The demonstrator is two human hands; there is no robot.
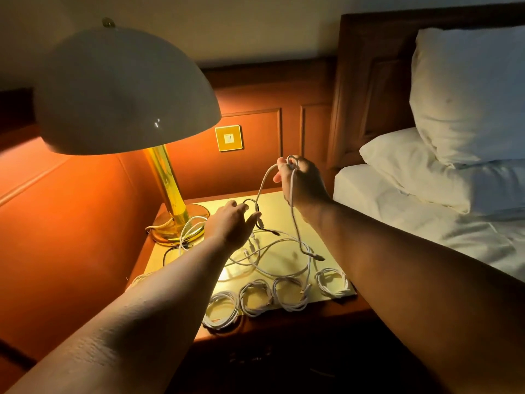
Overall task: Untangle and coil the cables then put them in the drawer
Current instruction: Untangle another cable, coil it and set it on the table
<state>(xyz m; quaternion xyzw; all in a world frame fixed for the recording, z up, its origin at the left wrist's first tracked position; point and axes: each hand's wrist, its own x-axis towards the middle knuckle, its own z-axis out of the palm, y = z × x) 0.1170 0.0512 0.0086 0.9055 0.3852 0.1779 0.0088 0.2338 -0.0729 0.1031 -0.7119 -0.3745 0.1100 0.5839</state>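
Warm lamplight falls on a small bedside counter [335, 248] set between a padded orange wall and a bed [426, 223]. Nearest the viewer, along the counter's front edge, four coiled white cables [279, 298] lie in a row, each wound into a neat loop and just beside the next. Behind them a loose tangle of cables [272, 251], white with a dark one among them, sprawls across the middle of the top. The left hand [231, 221] reaches low over this tangle, fingers relaxed and slightly spread, thumb close to a dark cable [250, 201] that arches beside the fingertips; whether it actually touches cannot be told. The right hand [298, 177] is raised higher and farther back, its fingers curled round a white cable [265, 180] looped at the top of the fist, with strands hanging down to the tangle. At the far left stands a brass lamp [170, 189] under a pale dome shade. A yellow wall switch [229, 138] sits behind, and white pillows [466, 98] lean on the wooden headboard.
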